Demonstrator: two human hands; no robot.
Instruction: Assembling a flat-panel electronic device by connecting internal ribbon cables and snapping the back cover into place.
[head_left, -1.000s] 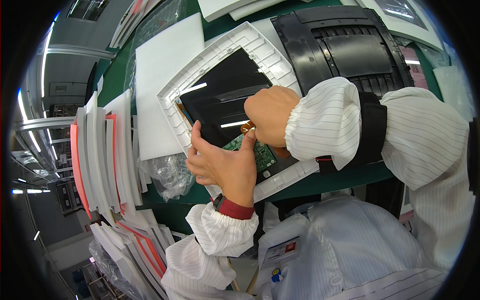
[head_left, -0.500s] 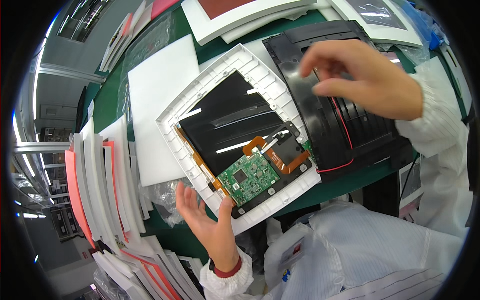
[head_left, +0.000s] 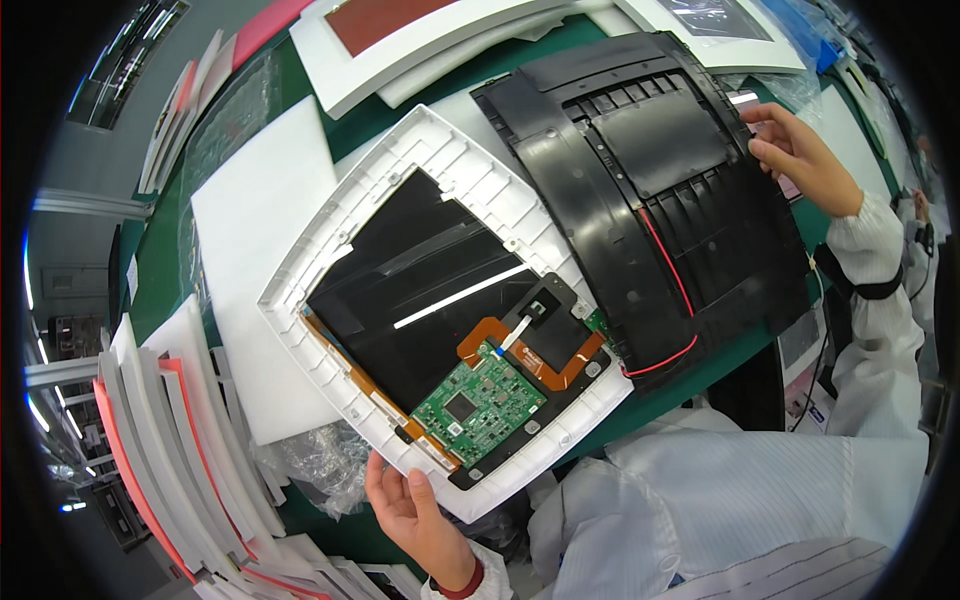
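Note:
A white plastic frame lies on the green bench, holding a black panel. A green circuit board with orange flex cables sits at the frame's near corner. My left hand holds the frame's near edge with the fingers curled over it. To the right lies a black ribbed back cover with a red wire along it. My right hand grips the far right edge of that cover.
A white foam sheet lies under the frame on the left. Stacked white and red trays stand at the left edge. More white frames lie at the back. Clear plastic bags bunch near my left hand.
My right hand has left the circuit board and swung out to the black cover's right edge. My left hand dropped to the frame's near edge. The board is now uncovered.

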